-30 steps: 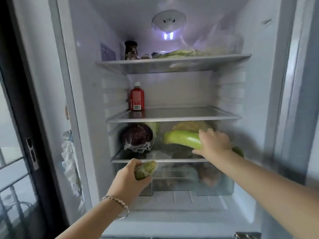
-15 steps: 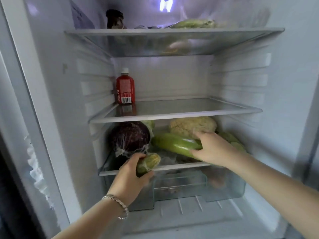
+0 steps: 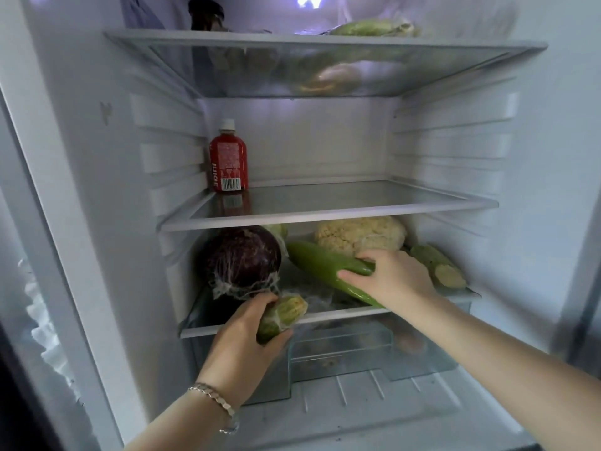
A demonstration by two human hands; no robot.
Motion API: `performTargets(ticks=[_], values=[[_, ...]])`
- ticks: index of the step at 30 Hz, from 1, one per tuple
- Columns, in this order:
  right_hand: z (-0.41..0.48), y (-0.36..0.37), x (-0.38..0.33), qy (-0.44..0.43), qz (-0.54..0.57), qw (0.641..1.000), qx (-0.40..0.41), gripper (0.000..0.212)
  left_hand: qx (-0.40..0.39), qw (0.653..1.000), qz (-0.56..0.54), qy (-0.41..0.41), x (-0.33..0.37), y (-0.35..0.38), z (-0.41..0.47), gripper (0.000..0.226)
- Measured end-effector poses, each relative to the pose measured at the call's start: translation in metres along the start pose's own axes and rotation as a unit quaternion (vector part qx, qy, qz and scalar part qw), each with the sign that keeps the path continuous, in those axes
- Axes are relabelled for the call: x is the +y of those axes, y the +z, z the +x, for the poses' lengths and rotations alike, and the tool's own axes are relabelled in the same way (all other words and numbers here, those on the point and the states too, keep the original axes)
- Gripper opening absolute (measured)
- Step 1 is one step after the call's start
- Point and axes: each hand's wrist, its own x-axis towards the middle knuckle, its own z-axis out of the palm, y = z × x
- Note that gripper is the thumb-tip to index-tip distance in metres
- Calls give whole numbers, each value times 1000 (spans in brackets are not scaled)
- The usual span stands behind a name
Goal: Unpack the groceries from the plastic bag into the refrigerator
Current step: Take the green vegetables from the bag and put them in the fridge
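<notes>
Head view: the left hand curls its fingers round a corn cob at the front edge of the bottom shelf, just beside the red cabbage. The right hand grips the green squash, which lies on that shelf in front of the cauliflower.

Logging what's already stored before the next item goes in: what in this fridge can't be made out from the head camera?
In the head view:
- dark jar on the top shelf: cut off by the frame's upper edge.
- crisper drawer: contents blurred behind its tinted front.
- green squash: right end behind the right hand.
- corn: lower part wrapped by the left hand.
</notes>
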Motion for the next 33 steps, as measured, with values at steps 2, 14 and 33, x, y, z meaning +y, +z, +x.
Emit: performTargets(ticks=[2,14,33], values=[[11,12,-9,2,-12,1000,-7,56,0,1000,2,4,0,0,0,46],[-22,15,15,-151,69,957,239,65,0,1000,-20,-1,4,-4,0,41],[-29,6,80,-32,20,985,166,42,-174,976,128,27,93,60,49,75]])
